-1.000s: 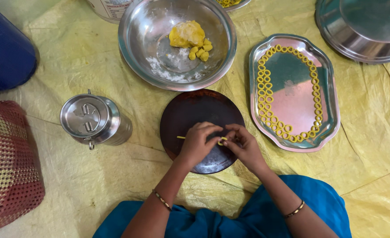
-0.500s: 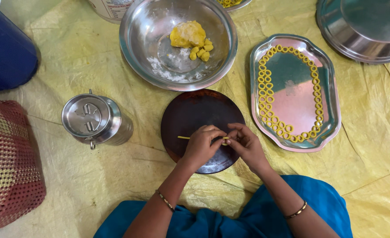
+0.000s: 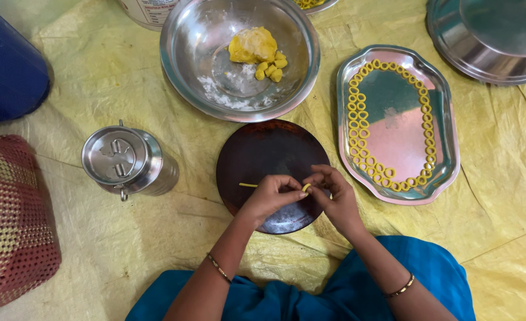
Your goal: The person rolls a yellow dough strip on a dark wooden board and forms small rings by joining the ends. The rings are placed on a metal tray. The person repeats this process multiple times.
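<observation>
So, quick rundown from where I'm standing, lower middle of the frame is where it's all happening:

dough piece: small yellow bit (image 3: 306,187) pinched right between both sets of fingertips, just above the dark round board (image 3: 263,154)

left hand (image 3: 270,197): grip curled in, thumb and forefinger closed on the dough piece from the left side

right hand (image 3: 333,199): grip also closed on the same bit from the right, fingers bunched; both hands touch it, neither is clearly nearer

dough strand: thin yellow string (image 3: 248,185) lying flat on the board, just left of the left hand, long axis running roughly left to right across the frame; left hand is the closer one to it

board: looks like dark wood, smooth and a bit glossy, flat disc

tray: shiny steel, scalloped oblong (image 3: 447,148) to the right of the board, with small yellow dough rings (image 3: 358,107) lined up along its rim, loop after loop

bowl: big steel bowl (image 3: 182,65) at upper middle, holding a soft yellow dough lump (image 3: 252,44), a few small nubs beside it and a dusting of white flour

lidded can: small steel container (image 3: 126,160) at left, latch on top, well apart from the hands

floor cover: crinkly yellow plastic sheet (image 3: 84,249) under everything

extras: red woven basket (image 3: 10,220) at the left edge, blue drum (image 3: 7,65) upper left, steel lids (image 3: 488,41) upper right
</observation>
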